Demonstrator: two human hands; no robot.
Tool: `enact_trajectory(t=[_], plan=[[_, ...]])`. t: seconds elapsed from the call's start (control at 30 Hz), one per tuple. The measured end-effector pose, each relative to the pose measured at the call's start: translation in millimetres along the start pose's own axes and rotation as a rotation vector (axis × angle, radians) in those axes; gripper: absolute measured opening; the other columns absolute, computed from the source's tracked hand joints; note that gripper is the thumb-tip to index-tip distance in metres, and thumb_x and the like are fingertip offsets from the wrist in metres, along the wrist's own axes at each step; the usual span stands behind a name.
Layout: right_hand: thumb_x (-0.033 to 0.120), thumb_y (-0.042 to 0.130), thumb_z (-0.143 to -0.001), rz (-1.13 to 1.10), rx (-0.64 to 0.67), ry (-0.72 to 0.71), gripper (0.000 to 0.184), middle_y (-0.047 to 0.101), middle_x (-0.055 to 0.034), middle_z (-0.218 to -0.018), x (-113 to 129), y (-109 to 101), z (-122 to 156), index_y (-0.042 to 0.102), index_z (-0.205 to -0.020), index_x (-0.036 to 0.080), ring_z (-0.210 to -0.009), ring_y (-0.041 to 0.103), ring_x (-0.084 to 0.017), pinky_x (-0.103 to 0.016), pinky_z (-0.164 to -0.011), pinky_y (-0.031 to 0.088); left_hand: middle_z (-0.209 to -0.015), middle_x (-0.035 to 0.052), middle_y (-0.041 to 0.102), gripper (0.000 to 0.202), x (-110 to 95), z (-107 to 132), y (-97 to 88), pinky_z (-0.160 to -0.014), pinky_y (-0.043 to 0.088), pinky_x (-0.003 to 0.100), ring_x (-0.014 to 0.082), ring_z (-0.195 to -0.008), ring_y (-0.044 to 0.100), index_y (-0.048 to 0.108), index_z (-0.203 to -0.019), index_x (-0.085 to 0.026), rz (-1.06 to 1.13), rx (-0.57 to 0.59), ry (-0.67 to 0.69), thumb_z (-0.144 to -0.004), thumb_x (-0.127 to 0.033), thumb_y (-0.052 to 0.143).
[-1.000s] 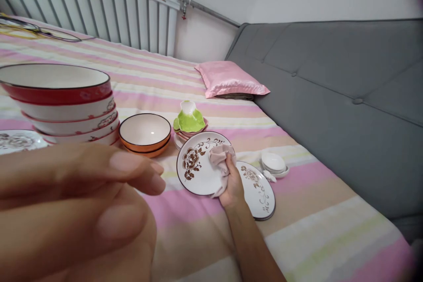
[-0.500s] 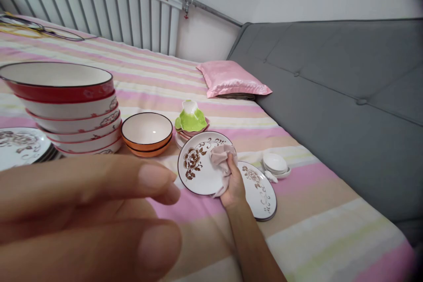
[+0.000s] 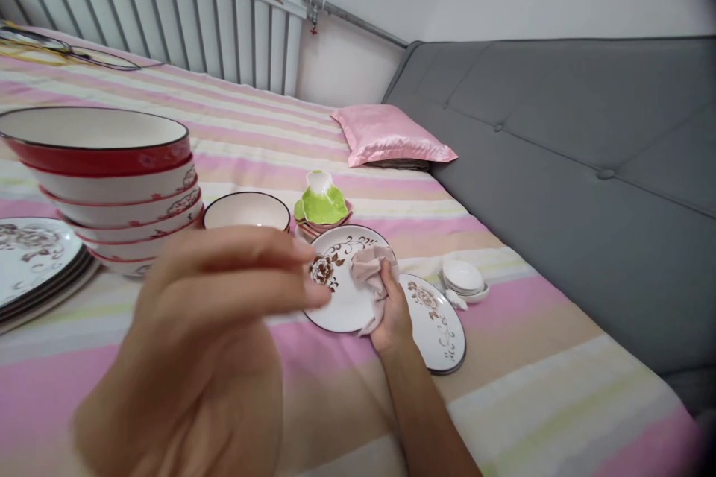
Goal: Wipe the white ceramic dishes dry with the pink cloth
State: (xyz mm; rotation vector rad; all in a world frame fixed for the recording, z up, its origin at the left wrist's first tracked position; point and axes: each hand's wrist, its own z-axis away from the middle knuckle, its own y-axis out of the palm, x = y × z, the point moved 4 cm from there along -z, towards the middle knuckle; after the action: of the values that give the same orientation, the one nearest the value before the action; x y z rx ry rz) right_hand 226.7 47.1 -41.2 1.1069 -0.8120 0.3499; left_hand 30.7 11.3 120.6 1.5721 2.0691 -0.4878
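Note:
My right hand (image 3: pixel 394 320) grips a round white plate (image 3: pixel 350 305) with a dark rim and brown flower pattern. A crumpled pale pink cloth (image 3: pixel 374 265) lies between its thumb and the plate's right side. Close to the camera, my left hand (image 3: pixel 206 343) is raised, slightly blurred, with its fingers stretched to the right and nothing seen in them. Its fingertips overlap the plate's left edge in view; whether they touch it I cannot tell. Just right of the held plate, a small stack of similar plates (image 3: pixel 441 335) rests on the striped bedsheet (image 3: pixel 537 358).
Tall red-rimmed bowls (image 3: pixel 120 186) stand stacked at left, beside a pile of flowered plates (image 3: pixel 33 261). Behind my hands are an orange bowl (image 3: pixel 246 210) and green leaf-shaped dishes (image 3: pixel 321 201). Small white dishes (image 3: pixel 463 277) sit right, near a grey padded headboard (image 3: pixel 559 127). A pink pillow (image 3: pixel 391 133) lies farther back.
My left hand has drawn back from very near the camera and moved right and up toward the plate, now partly covering the orange bowl. The right hand, cloth and plate have barely moved.

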Motion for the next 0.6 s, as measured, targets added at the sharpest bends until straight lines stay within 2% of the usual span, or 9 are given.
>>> enact_trajectory(t=[0.03,0.07,0.1,0.17,0.27,0.33,0.4,0.5,0.6], plan=[[0.047,0.061,-0.079,0.014,0.005,-0.018,0.044,0.071,-0.0083,-0.099,1.0,0.7,0.6,0.060,-0.112,0.018,-0.089,0.068,-0.023,-0.036,-0.071,0.056,-0.079,0.0007,0.059,0.042,-5.4,-3.3,5.7,-0.076,0.047,0.036,0.0178,-0.083,0.057,0.058,-0.071,-0.025,0.088,-0.077,0.112,-0.089,-0.053,0.033],[0.046,0.062,-0.078,0.031,0.005,-0.043,0.042,0.071,-0.0074,-0.098,2.3,1.0,1.4,0.060,-0.110,0.018,-0.088,0.068,-0.022,-0.036,-0.072,0.055,-0.076,0.0001,0.060,0.035,-5.3,-7.1,13.0,-0.074,0.046,0.034,0.0173,-0.081,0.057,0.059,-0.072,-0.025,0.098,-0.070,0.131,-0.088,-0.049,0.040],[0.044,0.064,-0.077,0.056,0.001,-0.077,0.040,0.071,-0.0063,-0.096,4.1,1.0,2.4,0.061,-0.108,0.019,-0.088,0.068,-0.022,-0.035,-0.073,0.055,-0.081,0.0003,0.062,0.022,2.7,-11.0,25.2,-0.076,0.045,0.033,0.0174,-0.085,0.058,0.061,-0.078,-0.024,0.000,0.106,0.001,-0.086,-0.040,0.049],[0.040,0.066,-0.076,0.148,-0.002,-0.179,0.034,0.071,-0.0036,-0.092,9.0,0.8,5.2,0.063,-0.102,0.020,-0.085,0.067,-0.019,-0.032,-0.074,0.054,-0.079,0.0011,0.062,0.016,17.3,-16.2,31.2,-0.067,0.044,0.031,0.0163,-0.077,0.057,0.062,-0.079,-0.022,-0.126,0.164,-0.097,-0.083,-0.035,0.055],[0.034,0.068,-0.076,0.367,0.105,-0.365,0.025,0.069,-0.0002,-0.083,17.0,6.2,11.6,0.065,-0.096,0.020,-0.075,0.064,-0.015,-0.026,-0.070,0.051,-0.084,0.0042,0.064,0.027,40.8,-16.8,37.4,-0.070,0.044,0.032,0.0192,-0.081,0.058,0.065,-0.086,-0.019,-0.311,0.372,-0.198,-0.082,-0.044,0.055],[0.032,0.067,-0.077,0.488,0.222,-0.451,0.020,0.068,0.0010,-0.080,19.9,12.5,16.4,0.065,-0.094,0.020,-0.070,0.062,-0.013,-0.023,-0.067,0.049,-0.088,0.0051,0.065,0.037,52.4,-12.2,44.2,-0.074,0.043,0.032,0.0211,-0.085,0.059,0.066,-0.091,-0.019,-0.333,0.556,-0.249,-0.084,-0.051,0.048],[0.030,0.065,-0.079,0.559,0.305,-0.498,0.018,0.068,0.0012,-0.079,21.3,17.4,19.8,0.065,-0.094,0.021,-0.069,0.061,-0.013,-0.023,-0.067,0.048,-0.089,0.0047,0.066,0.042,59.6,-5.5,52.4,-0.073,0.042,0.030,0.0212,-0.087,0.059,0.066,-0.092,-0.020,-0.289,0.713,-0.289,-0.086,-0.053,0.042],[0.030,0.062,-0.081,0.613,0.335,-0.545,0.017,0.068,0.0004,-0.082,23.0,19.6,21.6,0.065,-0.095,0.021,-0.073,0.061,-0.013,-0.023,-0.069,0.048,-0.084,0.0031,0.067,0.041,66.4,4.6,64.4,-0.066,0.039,0.027,0.0195,-0.080,0.060,0.066,-0.087,-0.021,-0.268,0.905,-0.281,-0.088,-0.051,0.038],[0.029,0.063,-0.080,0.642,0.331,-0.560,0.018,0.068,-0.0001,-0.084,23.3,18.6,21.2,0.065,-0.096,0.021,-0.075,0.061,-0.014,-0.023,-0.070,0.048,-0.072,0.0023,0.065,0.039,73.8,10.8,70.9,-0.058,0.033,0.025,0.0180,-0.069,0.058,0.064,-0.080,-0.022,-0.354,1.020,-0.238,-0.088,-0.049,0.038]])
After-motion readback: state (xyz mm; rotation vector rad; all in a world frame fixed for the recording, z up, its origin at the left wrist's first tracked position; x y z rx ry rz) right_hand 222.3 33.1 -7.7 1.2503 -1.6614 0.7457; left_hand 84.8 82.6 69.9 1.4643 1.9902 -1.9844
